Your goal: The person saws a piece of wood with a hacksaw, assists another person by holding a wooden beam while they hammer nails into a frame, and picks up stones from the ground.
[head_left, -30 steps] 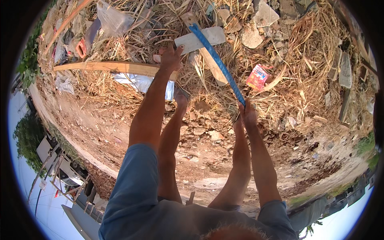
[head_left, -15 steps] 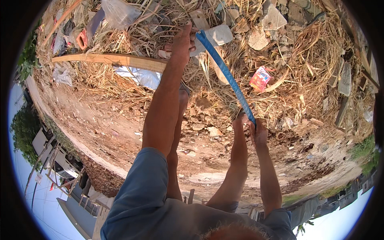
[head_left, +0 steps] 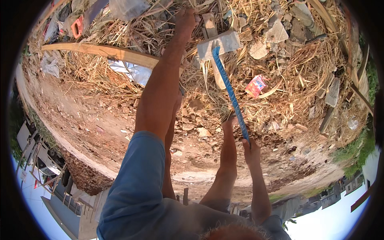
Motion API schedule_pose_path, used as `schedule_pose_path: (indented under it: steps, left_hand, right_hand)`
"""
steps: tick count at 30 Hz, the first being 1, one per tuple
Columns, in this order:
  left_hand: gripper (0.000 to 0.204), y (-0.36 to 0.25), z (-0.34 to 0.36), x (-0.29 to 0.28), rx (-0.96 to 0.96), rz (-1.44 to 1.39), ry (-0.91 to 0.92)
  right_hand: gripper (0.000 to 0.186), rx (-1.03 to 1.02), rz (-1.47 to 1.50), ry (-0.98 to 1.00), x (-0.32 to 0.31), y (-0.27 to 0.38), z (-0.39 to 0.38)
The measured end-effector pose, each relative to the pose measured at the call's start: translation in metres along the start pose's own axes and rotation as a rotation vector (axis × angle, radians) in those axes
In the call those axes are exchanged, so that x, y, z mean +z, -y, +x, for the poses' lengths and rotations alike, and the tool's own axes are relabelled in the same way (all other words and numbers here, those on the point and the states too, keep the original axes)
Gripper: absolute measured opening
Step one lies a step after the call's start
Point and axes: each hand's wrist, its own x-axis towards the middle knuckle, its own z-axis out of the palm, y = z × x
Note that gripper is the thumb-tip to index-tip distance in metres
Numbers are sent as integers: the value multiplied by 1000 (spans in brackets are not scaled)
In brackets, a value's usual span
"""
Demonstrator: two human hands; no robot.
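My right hand (head_left: 251, 152) is closed round the near end of a long blue bar (head_left: 232, 94) with a wrinkled, wrapped-looking surface. Slanting away from me to the left, its far tip lies over a pale flat slab (head_left: 224, 45), though I cannot tell whether they touch. My left hand (head_left: 185, 25) reaches far forward over dry straw, left of the slab and apart from the bar. Its fingers are mostly hidden behind the back of the hand, so their grip does not show. A light wooden strip (head_left: 219, 76) lies under the bar.
At the left lie a long curved plank (head_left: 100, 50), a silvery sheet (head_left: 134, 72), a red-handled saw (head_left: 77, 27) and a clear plastic bag (head_left: 127, 9). A red-and-white packet (head_left: 256, 86) lies right of the bar. Broken stones (head_left: 277, 33) litter the straw; boards (head_left: 333, 93) lie farther right.
My left hand has moved forward, away from the bar's far end. My right hand has come slightly nearer and left, the bar now pointing more straight ahead, over the slab.
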Motion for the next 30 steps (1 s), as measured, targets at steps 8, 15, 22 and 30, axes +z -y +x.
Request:
schedule_pose_path:
  steps: [8, 15, 22, 30]
  left_hand:
    - [54, 48, 16, 11, 226, 928, -74]
    - [49, 13, 19, 21, 46, 758, 42]
    - [47, 16, 15, 17, 62, 524, 287]
    - [52, 27, -13, -23, 59, 644, 467]
  right_hand:
    - [40, 172, -40, -80, -9, 14, -24]
    - [35, 201, -176, -124, -69, 74, 3]
    - [22, 17, -382, -140, -123, 129, 34]
    - [24, 0, -527, -31, -137, 141, -11]
